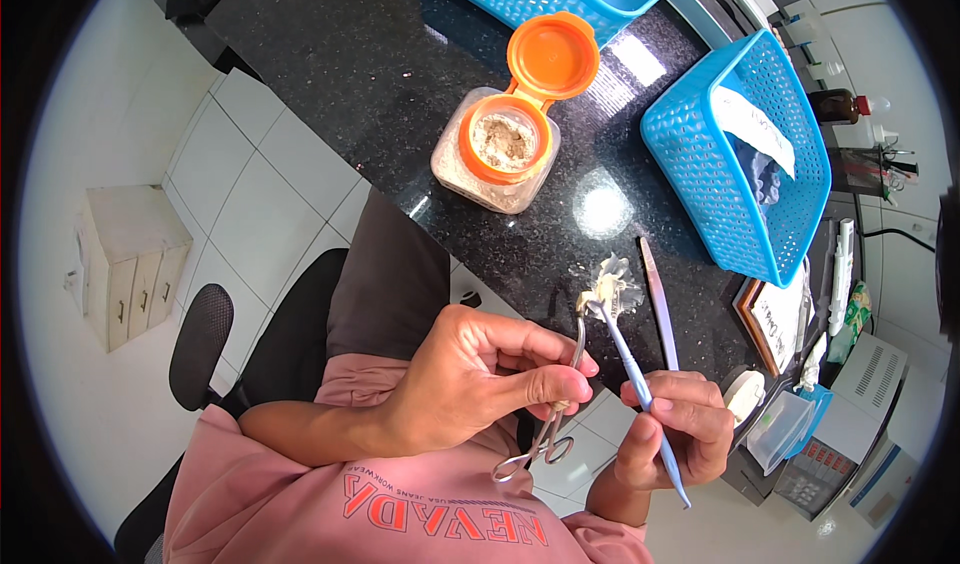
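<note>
My left hand (478, 379) is closed around scissor-handled metal forceps (579, 342), its ring handles hanging below the fingers. At the forceps' tip sits a small cream-coloured piece (584, 302); its kind is too small to make out. Between the fingertips of my right hand (690, 426) is a slim light-blue handled tool (628, 356), slanting up so its tip is beside that piece. Just beyond both tips, cream paste (608, 288) lies on a crumpled clear plastic sheet (630, 296). A flat spatula with a purple handle (660, 309) rests on the counter right of the paste.
An opened clear jar (480, 192) of pale powder, with an orange flip lid (553, 56), stands on the dark speckled counter (330, 59). Two blue baskets (690, 154) are farther back and right. A notepad (775, 319), a white round lid (743, 396) and a clear container (780, 429) lie at right.
</note>
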